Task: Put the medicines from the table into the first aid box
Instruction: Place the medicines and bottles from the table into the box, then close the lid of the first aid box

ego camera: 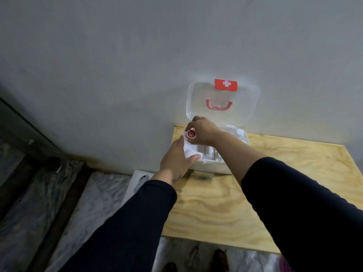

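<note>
Nearest me, both my dark sleeves reach out over the bare plywood table [216, 209], and I see no loose medicines left on the part of it that shows. My left hand [175, 161] lies flat and low at the near left corner of the first aid box [214, 167], fingers loosely spread and holding nothing, thumb laid along the front rim; I judge it is there to steady the box. Further on, my right hand [203, 133] arches over the left end of the box with the wrist bent down, and its fingers are pinched narrowly round a small bottle [190, 134] with a red cap, hovering just above the left compartment. I judge this bottle to be light, rigid plastic, smooth enough to slip, so a pinch at the cap or neck from above suits it and lets it go down upright. It looks sturdy rather than fragile, but a drop could knock over the 2 or 3 pale containers already standing in the box, whose kind I cannot make out. Beyond, the clear lid [249, 107] stands open against the wall, its red handle and cross label facing me.
</note>
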The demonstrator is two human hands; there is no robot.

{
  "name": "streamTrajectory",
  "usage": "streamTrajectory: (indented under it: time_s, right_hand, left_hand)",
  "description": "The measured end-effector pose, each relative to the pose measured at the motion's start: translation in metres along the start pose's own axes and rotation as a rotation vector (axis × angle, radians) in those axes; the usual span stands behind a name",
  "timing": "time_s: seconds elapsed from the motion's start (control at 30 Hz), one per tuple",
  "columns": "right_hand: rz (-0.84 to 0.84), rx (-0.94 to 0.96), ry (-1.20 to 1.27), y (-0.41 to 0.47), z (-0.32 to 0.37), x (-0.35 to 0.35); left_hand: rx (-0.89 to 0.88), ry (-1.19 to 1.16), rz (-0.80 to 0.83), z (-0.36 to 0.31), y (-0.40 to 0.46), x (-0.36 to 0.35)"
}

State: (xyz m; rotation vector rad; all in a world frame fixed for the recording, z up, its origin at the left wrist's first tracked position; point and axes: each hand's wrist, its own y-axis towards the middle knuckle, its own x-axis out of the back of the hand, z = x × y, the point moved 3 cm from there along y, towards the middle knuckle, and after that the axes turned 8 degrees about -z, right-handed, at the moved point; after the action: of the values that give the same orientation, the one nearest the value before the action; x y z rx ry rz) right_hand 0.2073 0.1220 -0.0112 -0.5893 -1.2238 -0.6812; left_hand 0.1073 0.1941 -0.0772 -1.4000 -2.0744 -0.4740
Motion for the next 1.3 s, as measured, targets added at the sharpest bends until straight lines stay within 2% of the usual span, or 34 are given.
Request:
streamTrajectory:
  time_s: [0.2, 0.5, 0.6, 0.67, 0.8, 0.83, 0.87, 0.97, 1.03, 1.2, 1.3]
  right_hand:
    - [-0.020, -0.030, 0.070, 0.004, -0.009, -0.002]
    - [-0.093, -0.040, 0.013, 0.002, -0.008, -0.008]
    - [-0.124, -0.042, 0.061, -0.003, -0.009, 0.003]
    - [-0.232, 0.012, 0.041, -0.005, -0.010, 0.023]
    - [-0.712, 0.116, -0.114, -0.012, -0.017, 0.077]
    - [-0.759, 0.081, -0.159, -0.011, -0.023, 0.087]
    - [-0.743, 0.014, -0.198, -0.008, -0.031, 0.096]
    - [-0.548, -0.202, -0.242, 0.004, -0.062, 0.105]
    - [-0.503, -0.221, -0.208, 0.006, -0.074, 0.103]
    - [-0.709, -0.076, -0.208, -0.011, -0.069, 0.097]
    - [-0.769, -0.014, -0.197, -0.039, -0.064, 0.084]
  left_hand:
    - [0.002, 0.005, -0.009, -0.003, 0.000, 0.002]
    - [0.007, 0.084, 0.010, -0.007, 0.000, 0.001]
    - [0.040, 0.083, 0.027, -0.006, 0.001, 0.001]
    - [0.053, 0.082, 0.047, -0.006, 0.000, 0.002]
    - [0.023, 0.096, 0.031, -0.006, -0.001, 0.002]
    - [0.023, 0.113, 0.027, -0.006, -0.002, 0.002]
    - [0.024, 0.125, 0.024, -0.007, -0.002, 0.002]
    - [0.044, 0.132, 0.029, -0.006, -0.002, 0.001]
    - [0.061, 0.116, 0.030, -0.004, -0.001, 0.000]
    - [0.085, 0.096, 0.058, 0.002, 0.003, -0.001]
    - [0.051, 0.156, -0.020, -0.010, 0.004, 0.009]
